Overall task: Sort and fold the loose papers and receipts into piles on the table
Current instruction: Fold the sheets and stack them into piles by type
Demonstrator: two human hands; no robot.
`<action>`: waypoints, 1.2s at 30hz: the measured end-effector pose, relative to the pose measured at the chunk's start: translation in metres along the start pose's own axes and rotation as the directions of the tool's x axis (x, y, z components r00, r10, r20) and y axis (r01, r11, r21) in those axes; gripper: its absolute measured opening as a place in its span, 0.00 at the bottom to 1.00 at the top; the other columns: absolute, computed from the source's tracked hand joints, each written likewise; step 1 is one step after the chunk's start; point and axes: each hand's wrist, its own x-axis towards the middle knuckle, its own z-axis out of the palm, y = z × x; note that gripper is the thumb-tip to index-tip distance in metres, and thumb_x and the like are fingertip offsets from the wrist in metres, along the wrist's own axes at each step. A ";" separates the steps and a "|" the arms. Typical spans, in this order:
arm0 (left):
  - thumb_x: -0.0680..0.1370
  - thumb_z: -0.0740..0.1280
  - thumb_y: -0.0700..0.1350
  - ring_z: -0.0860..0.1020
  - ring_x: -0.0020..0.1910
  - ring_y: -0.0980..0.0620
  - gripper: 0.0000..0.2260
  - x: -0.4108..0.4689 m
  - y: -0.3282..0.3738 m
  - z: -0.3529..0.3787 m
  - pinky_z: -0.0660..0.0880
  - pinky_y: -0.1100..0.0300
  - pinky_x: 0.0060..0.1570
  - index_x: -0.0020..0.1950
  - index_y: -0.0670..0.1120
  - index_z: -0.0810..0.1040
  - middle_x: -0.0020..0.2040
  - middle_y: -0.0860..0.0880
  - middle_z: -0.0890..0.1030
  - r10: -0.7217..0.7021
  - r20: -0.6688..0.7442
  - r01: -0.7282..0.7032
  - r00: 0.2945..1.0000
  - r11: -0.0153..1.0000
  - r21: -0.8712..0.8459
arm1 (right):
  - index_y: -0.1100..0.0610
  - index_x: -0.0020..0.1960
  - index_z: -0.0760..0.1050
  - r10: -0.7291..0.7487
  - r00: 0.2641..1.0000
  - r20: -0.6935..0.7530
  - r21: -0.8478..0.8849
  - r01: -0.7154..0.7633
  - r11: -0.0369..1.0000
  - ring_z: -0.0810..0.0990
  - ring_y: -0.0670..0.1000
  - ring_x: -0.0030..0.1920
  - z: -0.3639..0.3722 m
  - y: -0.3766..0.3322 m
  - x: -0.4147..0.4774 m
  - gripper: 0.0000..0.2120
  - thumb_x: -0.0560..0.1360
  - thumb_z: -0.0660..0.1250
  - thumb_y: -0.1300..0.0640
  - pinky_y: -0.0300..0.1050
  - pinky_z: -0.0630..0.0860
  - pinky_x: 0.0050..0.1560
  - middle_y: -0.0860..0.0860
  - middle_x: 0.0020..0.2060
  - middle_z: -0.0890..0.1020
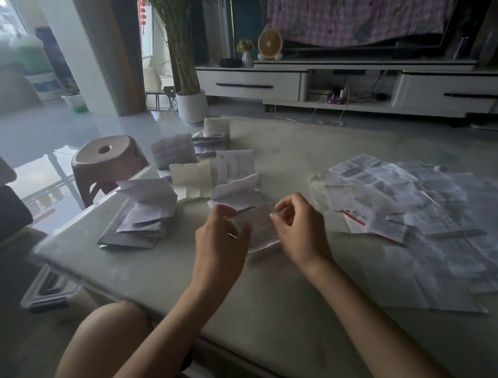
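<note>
1. Pale, stone-look table [261,315] fills the middle of the view, with folded paper at its left and flat paper at its right.
2. The left hand [222,243] has its fingers curled, and its grip pinches the left end of a small paper slip [258,229].
3. The right hand [299,231] does the same at the other end, its grip pinching the slip's right edge between thumb and fingertips.
4. The slip is blurred, so its print cannot be read. It hangs between the two hands, low over the table near the front middle; whether it touches the table cannot be told.
5. Just behind the slip lies a folded white sheet [236,189], partly sprung open.
6. To the near left sits a stack of folded papers [141,216], close to the table's edge.
7. Further back are a cream folded piece [189,175], a printed leaflet standing half open [235,164], a grey folded bundle [173,150] and a far small pile [211,138].
8. At the right, a spread of unfolded receipts [436,221] lies flat and overlapping, with a red-edged receipt [358,220] at its near left corner.
9. Off the table at the left stands a pink stool [107,162]; a white TV cabinet [279,85] runs along the back.
</note>
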 end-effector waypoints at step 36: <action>0.73 0.59 0.37 0.73 0.60 0.49 0.12 -0.038 0.010 0.023 0.66 0.53 0.59 0.52 0.44 0.79 0.57 0.45 0.80 0.608 -0.064 -0.595 0.792 0.790 0.148 | 0.59 0.47 0.80 -0.097 0.983 0.155 -0.349 0.146 0.926 0.78 0.52 0.52 -0.145 0.044 -0.042 0.09 0.71 0.66 0.69 0.33 0.68 0.50 0.52 0.47 0.80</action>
